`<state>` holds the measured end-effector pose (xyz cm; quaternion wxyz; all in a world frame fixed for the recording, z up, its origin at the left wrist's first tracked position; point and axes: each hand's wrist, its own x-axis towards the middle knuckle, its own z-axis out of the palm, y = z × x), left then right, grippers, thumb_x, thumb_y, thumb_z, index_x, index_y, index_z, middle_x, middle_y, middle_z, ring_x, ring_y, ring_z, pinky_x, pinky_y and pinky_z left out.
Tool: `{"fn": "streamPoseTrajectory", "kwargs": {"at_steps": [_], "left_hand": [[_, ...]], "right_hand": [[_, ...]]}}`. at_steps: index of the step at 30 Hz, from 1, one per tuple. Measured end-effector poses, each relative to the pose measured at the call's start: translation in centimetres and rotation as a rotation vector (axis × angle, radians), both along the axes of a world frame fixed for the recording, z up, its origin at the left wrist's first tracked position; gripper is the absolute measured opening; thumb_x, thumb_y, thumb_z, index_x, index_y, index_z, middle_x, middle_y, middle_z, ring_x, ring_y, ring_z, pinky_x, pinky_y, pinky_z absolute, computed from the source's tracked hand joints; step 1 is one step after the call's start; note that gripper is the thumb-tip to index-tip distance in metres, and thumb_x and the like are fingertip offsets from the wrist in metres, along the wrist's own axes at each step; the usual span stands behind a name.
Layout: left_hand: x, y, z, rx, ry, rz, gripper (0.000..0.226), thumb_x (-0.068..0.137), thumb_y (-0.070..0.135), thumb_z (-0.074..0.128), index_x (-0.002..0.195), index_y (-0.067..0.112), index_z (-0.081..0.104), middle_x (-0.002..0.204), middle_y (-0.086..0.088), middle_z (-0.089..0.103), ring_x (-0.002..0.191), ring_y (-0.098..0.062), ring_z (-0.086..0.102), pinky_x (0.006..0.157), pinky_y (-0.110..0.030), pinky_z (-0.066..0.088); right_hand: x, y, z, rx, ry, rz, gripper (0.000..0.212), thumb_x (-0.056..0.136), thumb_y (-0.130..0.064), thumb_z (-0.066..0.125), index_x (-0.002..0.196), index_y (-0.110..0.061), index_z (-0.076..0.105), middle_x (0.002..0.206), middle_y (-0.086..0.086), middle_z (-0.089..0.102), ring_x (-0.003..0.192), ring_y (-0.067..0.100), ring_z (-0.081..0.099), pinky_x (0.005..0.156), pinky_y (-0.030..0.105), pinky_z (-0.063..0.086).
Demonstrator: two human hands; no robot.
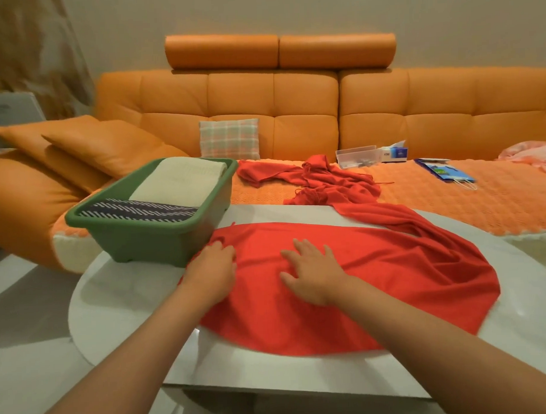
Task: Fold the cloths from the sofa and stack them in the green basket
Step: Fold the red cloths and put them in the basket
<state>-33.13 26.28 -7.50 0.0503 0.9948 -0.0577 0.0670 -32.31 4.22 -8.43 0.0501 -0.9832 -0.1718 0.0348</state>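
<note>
**Orange sofa behind, red cloth spread on the white table**

Filling the frame from 9 to 3 o'clock, the sofa has a textured orange cover on its seat and two headrests at 12 o'clock. Below it, the table takes up the middle and lower frame. The red cloth lies across the tabletop at the centre. Its far right end trails off at 1 o'clock onto the sofa seat, where it lies bunched with loose strings.

At 10 o'clock the green basket stands on the table's far left edge, just beside the red cloth. It holds a folded cream cloth toward the back and a folded navy striped cloth toward the front.

The left hand grasps the red cloth's bunched left edge beside the basket, fingers curled in. The right hand lies flat on the cloth, fingers spread.

On the sofa sit a plaid cushion at 12 o'clock, a pink cloth at 2 o'clock, a blue bag, a clear plastic box and a tissue box.
</note>
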Motion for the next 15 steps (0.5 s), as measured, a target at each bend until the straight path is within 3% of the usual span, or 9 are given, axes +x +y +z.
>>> {"fn": "streamPoseTrajectory", "kwargs": {"at_steps": [3,7,9,11,15], "left_hand": [[-0.9,2.1,-0.5,0.034,-0.009,0.188,0.021,0.097,0.015,0.044,0.116,0.01,0.052,0.121,-0.013,0.051,0.111,-0.033,0.055,0.09,-0.043,0.046],[-2.0,3.9,-1.8,0.039,0.03,0.345,0.04,0.096,0.036,0.055,0.123,0.008,0.048,0.127,-0.014,0.05,0.115,-0.031,0.057,0.09,-0.04,0.048],[-1.9,4.6,-2.1,0.012,0.034,0.36,0.034,0.097,0.037,0.054,0.119,0.011,0.054,0.124,-0.012,0.058,0.114,-0.031,0.059,0.088,-0.037,0.049],[-1.8,4.8,-1.8,-0.039,-0.031,0.333,0.022,0.095,0.03,0.052,0.111,0.017,0.06,0.117,-0.007,0.064,0.11,-0.029,0.062,0.083,-0.035,0.049],[-1.5,2.0,-0.1,-0.165,-0.216,0.157,0.019,0.093,0.029,0.051,0.108,0.022,0.059,0.106,-0.005,0.065,0.101,-0.03,0.064,0.076,-0.037,0.049]], "right_hand": [[0.0,4.3,-0.5,0.074,0.015,0.141,0.063,0.1,-0.049,0.041,0.157,-0.029,0.021,0.167,0.006,0.005,0.154,0.022,0.004,0.122,0.051,0.007],[-0.3,7.5,-2.5,0.004,0.124,0.173,0.07,0.098,-0.059,0.037,0.158,-0.036,0.01,0.167,0.007,-0.006,0.154,0.024,-0.004,0.121,0.058,0.001],[-0.4,7.9,-3.1,-0.002,0.132,0.169,0.069,0.098,-0.061,0.035,0.158,-0.036,0.011,0.167,0.007,-0.006,0.154,0.024,-0.006,0.12,0.059,-0.002],[-0.3,7.6,-2.9,0.09,0.116,0.166,0.067,0.098,-0.057,0.041,0.157,-0.034,0.019,0.167,0.007,0.001,0.154,0.023,-0.001,0.122,0.055,0.002],[-0.1,5.4,-1.6,0.341,-0.038,0.172,0.058,0.097,-0.038,0.055,0.151,-0.026,0.037,0.159,0.007,0.03,0.147,0.022,0.027,0.119,0.043,0.025]]}}
